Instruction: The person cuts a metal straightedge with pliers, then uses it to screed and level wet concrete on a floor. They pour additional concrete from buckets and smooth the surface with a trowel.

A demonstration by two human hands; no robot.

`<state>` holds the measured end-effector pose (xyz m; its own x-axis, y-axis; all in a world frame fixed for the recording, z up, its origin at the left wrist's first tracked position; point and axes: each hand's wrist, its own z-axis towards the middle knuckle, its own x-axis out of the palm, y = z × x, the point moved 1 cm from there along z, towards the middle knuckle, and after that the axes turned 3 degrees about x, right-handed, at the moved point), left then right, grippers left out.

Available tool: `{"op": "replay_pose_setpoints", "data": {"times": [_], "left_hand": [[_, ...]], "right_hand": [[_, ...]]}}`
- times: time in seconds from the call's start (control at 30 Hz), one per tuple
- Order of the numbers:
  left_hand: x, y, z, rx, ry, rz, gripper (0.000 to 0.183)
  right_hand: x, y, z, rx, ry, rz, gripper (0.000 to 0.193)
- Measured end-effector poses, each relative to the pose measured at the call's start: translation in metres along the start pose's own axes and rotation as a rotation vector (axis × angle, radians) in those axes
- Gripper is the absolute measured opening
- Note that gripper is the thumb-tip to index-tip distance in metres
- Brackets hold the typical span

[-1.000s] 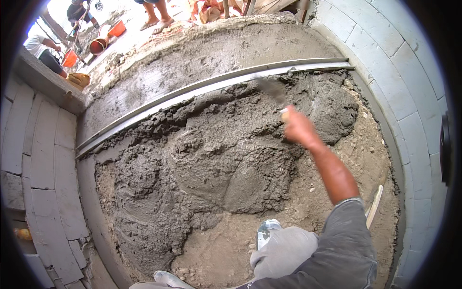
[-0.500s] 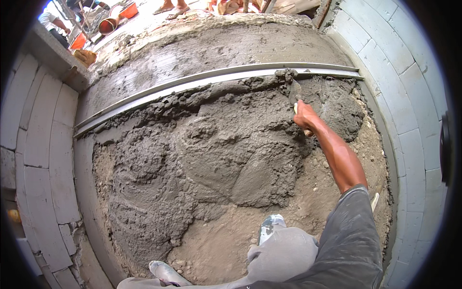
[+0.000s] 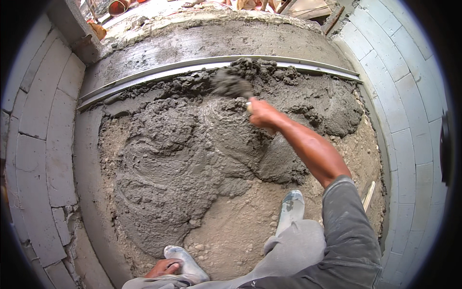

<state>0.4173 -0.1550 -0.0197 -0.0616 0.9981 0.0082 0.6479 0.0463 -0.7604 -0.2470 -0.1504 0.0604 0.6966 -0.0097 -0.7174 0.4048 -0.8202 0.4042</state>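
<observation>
My right hand point(image 3: 263, 115) is wrapped round the handle of a trowel, reaching forward over the wet grey mortar point(image 3: 168, 192). The trowel's blade point(image 3: 236, 85) is smeared by motion and mortar-coated, just on the near side of a long metal straightedge point(image 3: 163, 71). Dark lumps of mortar point(image 3: 248, 67) are heaped against and partly over that bar. Low in the picture, my left hand point(image 3: 164, 268) hangs beside my left boot point(image 3: 186, 262), its fingers loosely extended and holding nothing visible.
Pale block walls point(image 3: 404, 96) rise at the right and left point(image 3: 45, 139). Beyond the straightedge lies a smoothed grey strip point(image 3: 192, 45). Bare gravelly soil point(image 3: 240, 226) surrounds my right boot point(image 3: 291, 209). A thin pale stick point(image 3: 369, 196) lies near my right sleeve. An orange bucket point(image 3: 118, 6) stands far off.
My right hand and the trowel have swept left along the straightedge, where more mortar is now piled. My left hand has come into view at the bottom. The view has shifted slightly.
</observation>
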Motion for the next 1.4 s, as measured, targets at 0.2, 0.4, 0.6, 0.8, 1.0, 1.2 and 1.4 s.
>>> {"op": "replay_pose_setpoints", "data": {"times": [0.2,0.4,0.6,0.8,1.0,1.2,1.4], "left_hand": [[0.002,-0.025,0.05,0.603,0.216,0.558,0.035],[0.019,-0.005,0.067,0.742,0.147,0.778,0.04],[0.019,0.004,0.081,0.735,0.158,0.877,0.04],[0.02,0.009,0.082,0.809,0.112,0.837,0.036],[0.032,0.076,0.106,0.876,0.008,0.848,0.035],[0.032,0.011,0.087,0.884,0.039,0.77,0.033],[0.021,0.009,0.087,0.937,-0.011,0.689,0.028]], "right_hand": [[0.048,0.075,-0.018,-0.211,0.062,-0.317,0.038],[-0.056,-0.044,-0.011,0.361,-0.388,0.045,0.053],[-0.085,-0.153,0.082,0.479,-0.415,-0.169,0.048],[-0.059,-0.073,0.045,0.277,-0.246,-0.164,0.044],[-0.045,-0.028,0.041,0.164,-0.211,-0.155,0.038],[-0.003,0.065,0.005,0.103,-0.006,-0.101,0.029],[0.034,0.084,-0.014,-0.061,0.044,-0.285,0.04]]}}
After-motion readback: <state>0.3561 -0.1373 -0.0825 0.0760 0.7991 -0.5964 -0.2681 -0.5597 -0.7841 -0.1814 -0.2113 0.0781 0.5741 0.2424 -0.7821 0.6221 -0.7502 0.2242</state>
